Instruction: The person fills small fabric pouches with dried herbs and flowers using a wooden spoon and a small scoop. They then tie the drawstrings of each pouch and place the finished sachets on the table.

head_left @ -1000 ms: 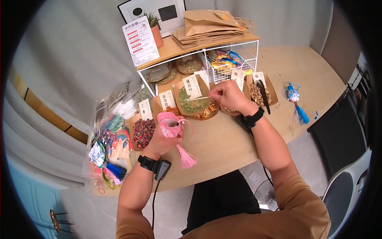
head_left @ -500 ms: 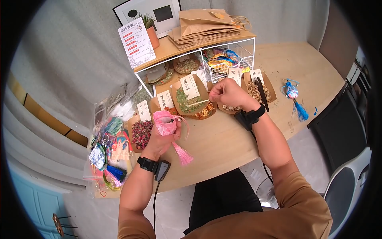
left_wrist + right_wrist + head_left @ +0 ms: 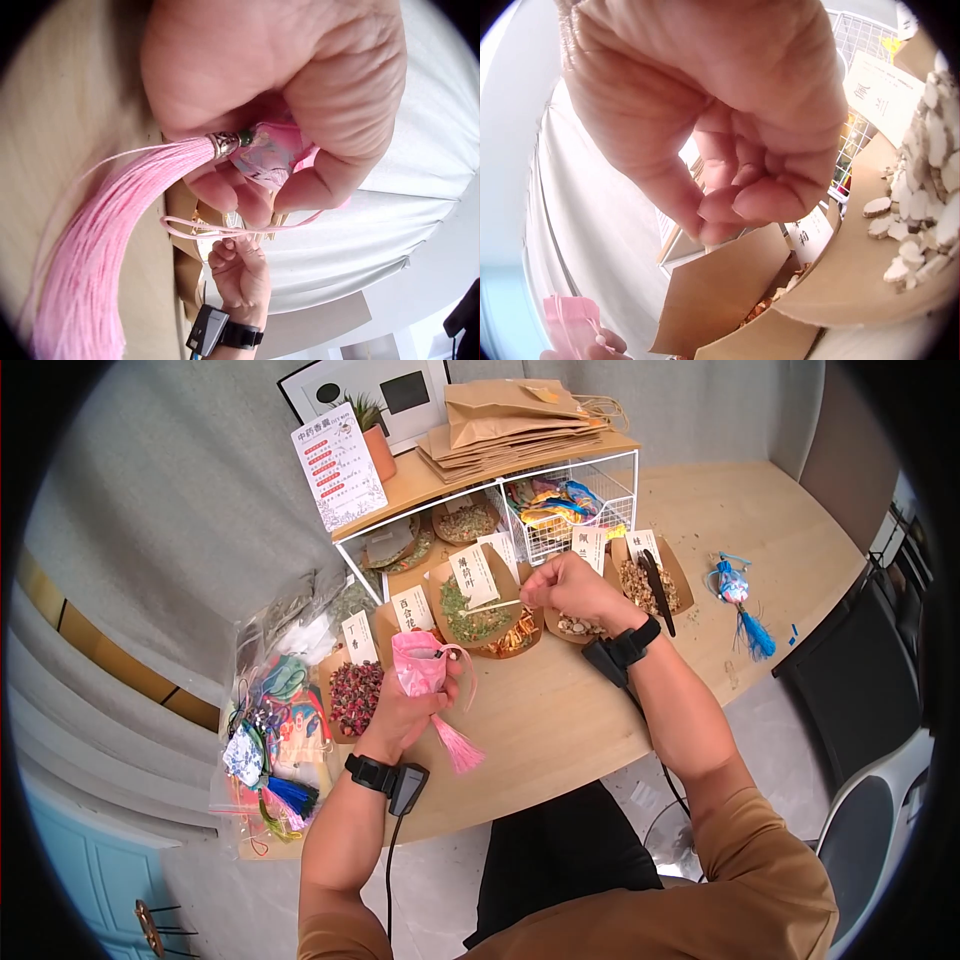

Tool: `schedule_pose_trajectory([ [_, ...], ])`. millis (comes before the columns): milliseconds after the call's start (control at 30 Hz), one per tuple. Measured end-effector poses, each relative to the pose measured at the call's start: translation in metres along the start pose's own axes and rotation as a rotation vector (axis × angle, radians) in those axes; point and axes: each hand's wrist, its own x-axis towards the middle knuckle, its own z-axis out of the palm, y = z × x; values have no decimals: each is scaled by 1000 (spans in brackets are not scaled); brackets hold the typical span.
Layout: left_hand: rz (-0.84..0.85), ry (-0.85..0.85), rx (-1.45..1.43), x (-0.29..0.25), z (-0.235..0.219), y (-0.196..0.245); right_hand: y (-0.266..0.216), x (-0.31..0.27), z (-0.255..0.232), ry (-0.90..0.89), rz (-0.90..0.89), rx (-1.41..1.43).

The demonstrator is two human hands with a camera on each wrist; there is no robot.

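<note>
My left hand [image 3: 403, 718] grips a pink drawstring sachet pouch [image 3: 419, 662] upright, mouth up, with its pink tassel [image 3: 457, 745] hanging below. In the left wrist view, fingers and thumb curl round the pouch [image 3: 268, 156] above a silver tassel cap [image 3: 223, 144]. My right hand [image 3: 572, 590] pinches the end of a thin pale stick [image 3: 498, 606], which reaches over the green dried leaves [image 3: 468, 622] in a brown paper tray. The right wrist view has the right thumb and fingertips [image 3: 724, 214] pressed together, the stick mostly hidden beyond them.
Dried rosebuds [image 3: 355, 698] fill a tray left of the pouch. Trays of sliced herbs [image 3: 648, 582] stand right, a black tool [image 3: 660, 592] across one. Behind rises a shelf [image 3: 400, 488] with paper bags [image 3: 505, 435]. A blue tasselled sachet [image 3: 733, 585] lies far right; bagged sachets [image 3: 280, 730] lie left.
The view has shifted slightly. The pouch tipped a little and is upright again in my left hand. My right hand keeps the stick over the green leaves, its angle changed slightly.
</note>
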Motion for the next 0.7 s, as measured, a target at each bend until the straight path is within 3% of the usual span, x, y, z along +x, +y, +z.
schedule_pose_trajectory([
  [100,-13,12,30,-1,3,2,-6,-2,-1,27,69,-7],
  [433,-78,56,55,-2,2,1,-17,-7,-5,36,7,162],
  [700,-66,26,38,-2,0,0,-39,-25,6,-152,-182,82],
])
